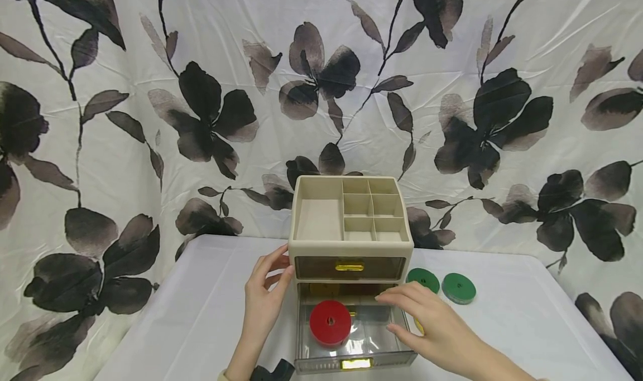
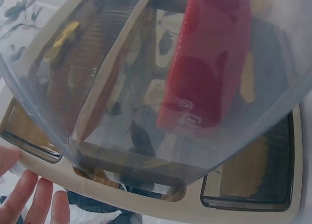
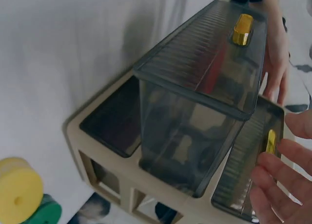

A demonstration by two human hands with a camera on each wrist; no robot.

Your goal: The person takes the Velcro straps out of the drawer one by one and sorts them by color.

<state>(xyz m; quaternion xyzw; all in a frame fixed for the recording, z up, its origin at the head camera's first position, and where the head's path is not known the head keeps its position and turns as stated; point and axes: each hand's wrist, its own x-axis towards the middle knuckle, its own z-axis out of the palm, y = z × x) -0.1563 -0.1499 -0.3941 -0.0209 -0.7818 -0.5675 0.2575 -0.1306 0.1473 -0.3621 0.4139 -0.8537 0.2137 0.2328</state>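
A cream desktop organizer (image 1: 351, 248) stands on the table, its middle clear drawer (image 1: 379, 333) pulled out. In that drawer lies a round red roll (image 1: 330, 322) with a small centre hole; through the plastic the left wrist view shows the red roll (image 2: 204, 63) too. At the organizer's left side is my left hand (image 1: 266, 297), its fingertips near or touching the wall, with nothing held. My right hand (image 1: 437, 325) hovers over the drawer's right side, fingers extended and thumb apart. The right wrist view has the right hand (image 3: 282, 170) by the upper drawer's gold handle (image 3: 271, 141).
Two green rolls (image 1: 459, 288) lie right of the organizer, and a yellow roll (image 3: 19, 190) is partly behind my right hand in the head view. The top drawer (image 1: 350, 268) is closed beneath the divided top tray (image 1: 321, 211). A floral cloth (image 1: 382, 119) hangs behind.
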